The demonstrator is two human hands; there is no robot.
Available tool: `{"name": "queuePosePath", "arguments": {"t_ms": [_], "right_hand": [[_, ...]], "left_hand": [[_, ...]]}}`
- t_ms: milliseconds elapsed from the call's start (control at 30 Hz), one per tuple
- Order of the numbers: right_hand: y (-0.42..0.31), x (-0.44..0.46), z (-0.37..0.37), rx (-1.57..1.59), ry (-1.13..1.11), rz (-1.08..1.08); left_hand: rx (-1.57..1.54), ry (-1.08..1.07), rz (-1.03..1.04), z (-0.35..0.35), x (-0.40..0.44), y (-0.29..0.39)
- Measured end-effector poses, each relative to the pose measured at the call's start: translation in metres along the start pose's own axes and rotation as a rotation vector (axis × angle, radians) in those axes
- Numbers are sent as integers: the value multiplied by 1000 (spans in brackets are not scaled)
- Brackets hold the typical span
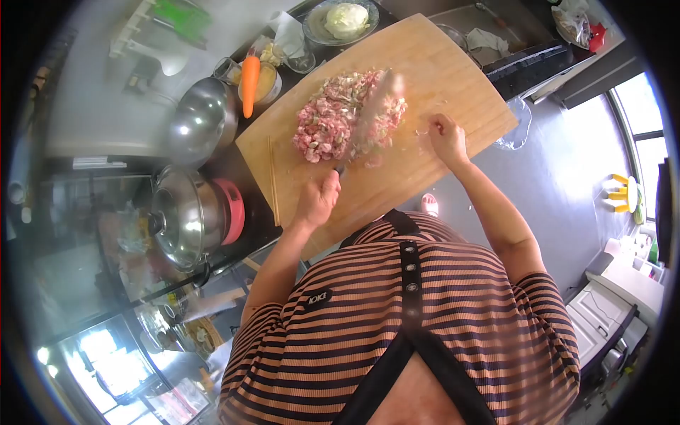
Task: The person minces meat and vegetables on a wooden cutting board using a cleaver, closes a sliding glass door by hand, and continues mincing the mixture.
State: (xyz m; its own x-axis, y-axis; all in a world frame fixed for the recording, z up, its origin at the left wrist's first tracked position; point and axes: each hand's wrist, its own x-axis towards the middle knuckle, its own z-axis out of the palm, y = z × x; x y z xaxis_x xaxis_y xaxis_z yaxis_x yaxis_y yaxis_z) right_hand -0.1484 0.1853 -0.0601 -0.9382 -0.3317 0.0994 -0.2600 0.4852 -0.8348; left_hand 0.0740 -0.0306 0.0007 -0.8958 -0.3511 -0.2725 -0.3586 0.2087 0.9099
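My left hand (319, 200) is closed around the dark handle of a kitchen knife (366, 117). Its blade is blurred by motion and lies across a heap of chopped pink meat mixed with pale green bits (322, 120). The meat is spread on a large wooden cutting board (425, 64). Over the board's right part, apart from the meat, hovers my right hand (448, 142), its fingers curled in and nothing visible in them. A few small scraps lie on the wood beside it. A pair of chopsticks (273, 180) rests along the board's left edge.
Left of the board stand a steel bowl (205, 120) and a lidded steel pot (188, 219). A carrot (250, 86) lies across a small container (268, 83). Behind is a plate with a pale cabbage (347, 21). A sink (489, 42) is at the back right.
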Motion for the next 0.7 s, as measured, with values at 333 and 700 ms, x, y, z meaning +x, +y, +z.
{"name": "queuePosePath", "arguments": {"t_ms": [333,700], "right_hand": [[33,-10,3,27,76,66],[30,-10,3,48,92,34]], "left_hand": [[642,-38,157,9,12,-25],[149,54,-234,-32,70,-5]]}}
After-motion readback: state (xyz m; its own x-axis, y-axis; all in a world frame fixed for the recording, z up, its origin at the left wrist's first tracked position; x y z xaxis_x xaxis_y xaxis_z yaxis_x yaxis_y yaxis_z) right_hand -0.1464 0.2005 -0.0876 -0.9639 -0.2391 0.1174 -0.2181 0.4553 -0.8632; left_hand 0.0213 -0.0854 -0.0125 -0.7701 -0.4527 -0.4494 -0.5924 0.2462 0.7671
